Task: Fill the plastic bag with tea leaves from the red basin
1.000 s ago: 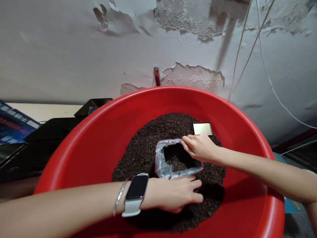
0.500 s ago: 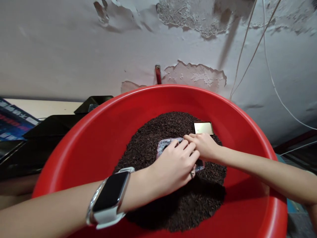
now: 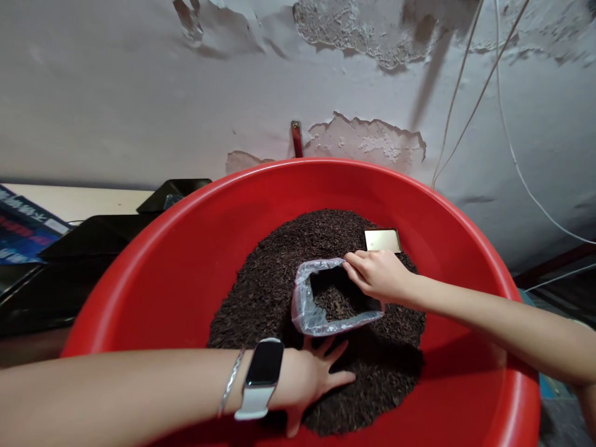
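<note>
A wide red tub (image 3: pixel 167 273) holds a heap of dark loose leaves (image 3: pixel 274 267), which look like dry tea. In the heap stands a squarish container lined with a clear plastic bag (image 3: pixel 307 316), its mouth open and leaves lying inside. My right hand (image 3: pixel 379 273) pinches the bag's upper right rim, fingers closed. Below the bag, my left hand (image 3: pixel 310 375) lies palm down on the leaves with fingers spread, holding nothing. A white-strapped watch (image 3: pixel 263 372) and a thin bracelet are on that wrist.
A gold-coloured metal tin or lid (image 3: pixel 382 239) rests against the tub's far right wall. Left of the tub are black containers (image 3: pixel 97 236) and a blue printed package (image 3: pixel 28 230). Behind rises a peeling wall (image 3: pixel 139 93), with cords (image 3: pixel 465 81) hanging at right.
My left hand has left the bag's mouth and moved down onto the leaves, fingers now spread. The bag's opening is uncovered. My right hand stays on the rim.
</note>
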### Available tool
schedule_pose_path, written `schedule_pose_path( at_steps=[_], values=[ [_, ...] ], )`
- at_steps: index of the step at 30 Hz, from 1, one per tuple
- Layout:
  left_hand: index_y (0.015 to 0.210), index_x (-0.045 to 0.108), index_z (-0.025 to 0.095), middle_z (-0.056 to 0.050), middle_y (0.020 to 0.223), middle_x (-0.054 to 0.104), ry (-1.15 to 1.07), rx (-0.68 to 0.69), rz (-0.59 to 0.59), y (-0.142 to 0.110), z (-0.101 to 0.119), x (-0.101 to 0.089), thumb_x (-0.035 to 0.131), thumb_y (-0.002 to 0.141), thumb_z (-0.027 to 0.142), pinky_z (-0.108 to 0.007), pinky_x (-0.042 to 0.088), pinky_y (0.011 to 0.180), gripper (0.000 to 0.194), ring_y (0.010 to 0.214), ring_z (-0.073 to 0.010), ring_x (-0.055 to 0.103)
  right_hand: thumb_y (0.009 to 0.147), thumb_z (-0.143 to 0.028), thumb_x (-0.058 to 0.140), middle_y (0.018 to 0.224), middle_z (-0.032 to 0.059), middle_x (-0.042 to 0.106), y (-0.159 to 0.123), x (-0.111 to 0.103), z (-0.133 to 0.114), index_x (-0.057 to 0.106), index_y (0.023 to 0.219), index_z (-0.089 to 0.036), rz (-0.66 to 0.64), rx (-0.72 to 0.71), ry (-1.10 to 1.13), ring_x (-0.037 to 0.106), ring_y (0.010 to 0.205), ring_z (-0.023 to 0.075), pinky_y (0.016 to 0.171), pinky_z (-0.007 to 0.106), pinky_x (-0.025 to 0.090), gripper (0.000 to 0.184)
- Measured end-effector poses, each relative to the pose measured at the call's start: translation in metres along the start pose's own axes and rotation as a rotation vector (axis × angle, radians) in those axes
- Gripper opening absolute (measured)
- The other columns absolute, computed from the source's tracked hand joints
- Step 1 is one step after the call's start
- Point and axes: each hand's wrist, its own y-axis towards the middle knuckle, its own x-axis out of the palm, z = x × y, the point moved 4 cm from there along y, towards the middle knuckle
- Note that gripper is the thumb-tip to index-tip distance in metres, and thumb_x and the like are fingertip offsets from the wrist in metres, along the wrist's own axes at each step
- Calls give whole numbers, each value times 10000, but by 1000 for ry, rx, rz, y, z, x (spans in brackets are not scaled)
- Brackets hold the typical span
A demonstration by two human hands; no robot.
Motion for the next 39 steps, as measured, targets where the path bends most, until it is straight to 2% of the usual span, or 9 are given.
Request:
schedule_pose_path(
  at_steps=[3, 6, 11, 15, 20, 25, 27, 33, 39],
  values=[
    [1372, 326, 345, -166, 1504, 106, -25, -140, -35, 15, -11, 18, 817, 159, 15, -713, 233, 912, 1350, 1293, -527, 166, 953, -313, 245, 796, 55, 632, 0, -1, -1, 573, 910, -145, -9, 6, -1, 508, 584, 118, 517, 285, 161, 371],
    [1319, 425, 356, -139, 1489, 210, 69, -195, 51, 15, -11, 23, 799, 205, -19, -693, 259, 918, 1233, 1286, -509, 208, 953, -309, 252, 788, 57, 629, 0, 0, -1, 573, 909, -142, 4, -3, 1, 494, 577, 112, 520, 286, 159, 365],
    [1102, 607, 267, -127, 1227, 560, 332, -23, 377, -3, -4, 3, 706, 576, 56, -467, 402, 880, 575, 1140, -354, 470, 955, -313, 244, 774, 54, 622, 0, 2, 0, 569, 904, -144, 21, -21, -2, 481, 566, 110, 522, 287, 157, 370],
    [1004, 608, 221, -100, 1088, 621, 508, 76, 488, -10, -1, -9, 608, 702, 86, -364, 423, 793, 331, 973, -267, 566, 957, -314, 245, 784, 58, 623, 0, 2, 0, 565, 909, -142, 11, -11, 0, 480, 570, 108, 524, 285, 163, 367],
    [985, 622, 249, -72, 1000, 650, 482, 47, 341, -10, 2, -13, 522, 787, 82, -331, 427, 672, 277, 835, -247, 622, 957, -317, 244, 790, 60, 626, 0, 2, 0, 565, 914, -142, 6, -11, 5, 490, 576, 110, 526, 284, 173, 368],
    [1088, 602, 239, -112, 1112, 622, 311, 196, 84, -17, 16, -26, 640, 704, 148, -298, 399, 523, 397, 801, -273, 644, 955, -317, 246, 786, 55, 624, 0, 2, 0, 566, 912, -145, 6, -9, 4, 513, 591, 118, 523, 285, 179, 366],
    [1114, 587, 223, -113, 1083, 630, 254, 276, 58, -24, 26, -39, 671, 685, 204, -299, 388, 485, 437, 746, -255, 641, 954, -315, 254, 787, 59, 623, 0, 2, 0, 565, 906, -143, 7, -8, 9, 516, 592, 114, 526, 283, 189, 359],
    [1008, 535, 179, -63, 1021, 589, 186, 367, 456, -66, 53, -107, 590, 763, 198, -268, 460, 662, 252, 823, -184, 563, 957, -318, 247, 773, 67, 620, 1, 3, 0, 566, 914, -143, 14, -4, 11, 525, 590, 120, 531, 274, 213, 367],
    [1006, 482, 173, -81, 1081, 508, 200, -4, 819, -96, 33, -152, 469, 759, 66, -335, 443, 830, 269, 956, -207, 485, 905, -293, 362, 861, 78, 645, 1, 7, 2, 580, 984, -148, -55, 6, 62, 581, 690, 168, 555, 263, 291, 273]
  ],
)
